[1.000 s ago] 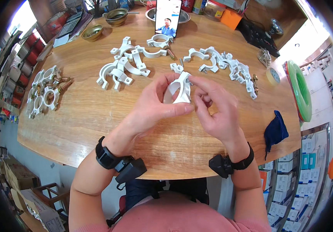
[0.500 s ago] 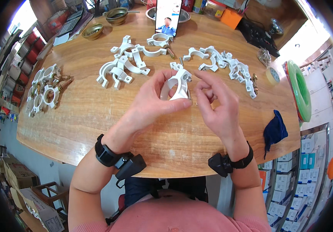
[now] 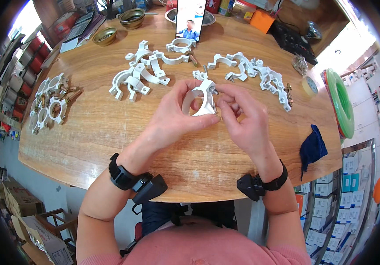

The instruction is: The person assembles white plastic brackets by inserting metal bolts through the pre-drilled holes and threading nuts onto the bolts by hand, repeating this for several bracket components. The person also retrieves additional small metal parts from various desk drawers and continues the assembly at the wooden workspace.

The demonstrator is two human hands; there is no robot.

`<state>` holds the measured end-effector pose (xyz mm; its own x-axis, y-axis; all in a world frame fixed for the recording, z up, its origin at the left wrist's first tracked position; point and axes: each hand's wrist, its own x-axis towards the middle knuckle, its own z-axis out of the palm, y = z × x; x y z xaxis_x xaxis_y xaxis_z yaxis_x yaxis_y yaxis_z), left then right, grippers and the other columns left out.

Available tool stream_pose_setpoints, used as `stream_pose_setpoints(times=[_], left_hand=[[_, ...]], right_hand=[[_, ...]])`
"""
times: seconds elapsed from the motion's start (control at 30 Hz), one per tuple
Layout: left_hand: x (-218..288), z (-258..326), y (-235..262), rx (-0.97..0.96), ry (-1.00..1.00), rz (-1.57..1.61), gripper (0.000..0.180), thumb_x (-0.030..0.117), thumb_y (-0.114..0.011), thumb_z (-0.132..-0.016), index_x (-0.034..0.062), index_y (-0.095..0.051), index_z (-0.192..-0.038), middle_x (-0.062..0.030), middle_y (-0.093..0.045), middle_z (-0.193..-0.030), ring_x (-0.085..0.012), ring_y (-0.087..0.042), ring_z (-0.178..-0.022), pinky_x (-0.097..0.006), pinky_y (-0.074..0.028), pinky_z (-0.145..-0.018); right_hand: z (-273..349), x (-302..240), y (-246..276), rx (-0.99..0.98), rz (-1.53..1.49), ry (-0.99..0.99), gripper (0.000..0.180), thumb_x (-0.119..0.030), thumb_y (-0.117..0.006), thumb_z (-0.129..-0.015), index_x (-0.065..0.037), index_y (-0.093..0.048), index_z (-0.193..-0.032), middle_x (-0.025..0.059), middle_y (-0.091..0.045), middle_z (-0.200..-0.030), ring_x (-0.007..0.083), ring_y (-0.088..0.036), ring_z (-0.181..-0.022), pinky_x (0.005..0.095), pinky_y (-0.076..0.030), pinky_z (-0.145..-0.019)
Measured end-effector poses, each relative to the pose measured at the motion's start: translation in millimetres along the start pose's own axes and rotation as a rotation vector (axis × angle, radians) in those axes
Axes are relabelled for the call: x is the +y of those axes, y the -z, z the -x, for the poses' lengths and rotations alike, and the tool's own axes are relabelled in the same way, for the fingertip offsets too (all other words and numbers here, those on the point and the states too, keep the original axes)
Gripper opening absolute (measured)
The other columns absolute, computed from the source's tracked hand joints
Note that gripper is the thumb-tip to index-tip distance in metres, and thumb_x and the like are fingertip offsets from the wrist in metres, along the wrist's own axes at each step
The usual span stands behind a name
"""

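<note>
One white plastic pipe clamp (image 3: 201, 99) is held just above the middle of the round wooden table (image 3: 101, 132), the left hand (image 3: 172, 117) curled closed around its ring from the left while the right hand (image 3: 240, 119) pinches a small screw (image 3: 215, 92) at its top edge with thumb and forefinger nearly shut. Beyond it lie three loose heaps of white clamp halves, one up left (image 3: 139, 73), one up right (image 3: 254, 73), and one with brass bolts at the far left rim (image 3: 48, 99). An upright phone (image 3: 190, 20), two brass bowls (image 3: 119, 26), a tape roll (image 3: 308, 85) and a blue cloth (image 3: 312, 148) stand farther off, none between the hands.
</note>
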<state>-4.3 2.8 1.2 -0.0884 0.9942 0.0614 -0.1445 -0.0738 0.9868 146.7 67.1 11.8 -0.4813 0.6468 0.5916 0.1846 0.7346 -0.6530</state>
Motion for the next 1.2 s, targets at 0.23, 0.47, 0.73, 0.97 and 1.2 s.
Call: stream_pose_setpoints(times=[0.23, 0.47, 0.73, 0.97, 1.2], left_hand=[[2, 2, -3, 0.026, -0.115, -0.044, 0.065, 0.017, -0.075, -0.058, 0.0003, -0.041, -0.110, 0.0012, -0.043, -0.082, -0.0063, -0.037, -0.074, -0.019, -0.035, -0.066], [-5, 4, -6, 0.084, -0.134, -0.098, 0.059, 0.013, -0.074, -0.057, 0.0024, -0.043, -0.106, 0.0009, -0.048, -0.087, -0.0074, -0.038, -0.074, -0.020, -0.036, -0.067], [2, 2, -6, 0.126, -0.131, -0.167, 0.060, 0.015, -0.074, -0.055, 0.0022, -0.044, -0.106, -0.0001, -0.048, -0.085, -0.0078, -0.039, -0.076, -0.021, -0.037, -0.067], [5, 3, -11, 0.057, -0.115, -0.161, 0.063, 0.008, -0.072, -0.058, 0.0028, -0.036, -0.110, -0.0020, -0.042, -0.088, -0.0087, -0.036, -0.080, -0.018, -0.041, -0.060], [7, 11, -16, 0.102, -0.298, -0.508, 0.061, 0.008, -0.073, -0.056, 0.0050, -0.040, -0.107, -0.0044, -0.042, -0.094, -0.0131, -0.041, -0.077, -0.023, -0.044, -0.060]], right_hand=[[1, -3, 4, -0.042, 0.105, 0.045, 0.022, 0.000, -0.056, -0.071, -0.006, -0.057, -0.092, 0.0072, -0.060, -0.073, 0.0148, -0.055, -0.049, 0.0250, -0.043, -0.045], [4, 0, -2, 0.005, 0.107, 0.050, 0.019, -0.001, -0.054, -0.072, -0.008, -0.058, -0.089, 0.0071, -0.059, -0.076, 0.0195, -0.055, -0.051, 0.0271, -0.043, -0.045], [-1, 2, -1, 0.043, 0.085, 0.129, 0.015, -0.001, -0.054, -0.072, -0.007, -0.058, -0.086, 0.0061, -0.058, -0.071, 0.0193, -0.054, -0.049, 0.0271, -0.042, -0.045], [-1, 3, -3, -0.005, -0.083, -0.139, 0.011, -0.008, -0.061, -0.071, -0.004, -0.057, -0.080, 0.0053, -0.059, -0.069, 0.0133, -0.054, -0.051, 0.0231, -0.041, -0.046], [4, -2, -1, -0.010, -0.184, -0.225, 0.009, -0.010, -0.061, -0.072, -0.003, -0.055, -0.074, 0.0030, -0.056, -0.064, 0.0084, -0.050, -0.054, 0.0211, -0.039, -0.047]])
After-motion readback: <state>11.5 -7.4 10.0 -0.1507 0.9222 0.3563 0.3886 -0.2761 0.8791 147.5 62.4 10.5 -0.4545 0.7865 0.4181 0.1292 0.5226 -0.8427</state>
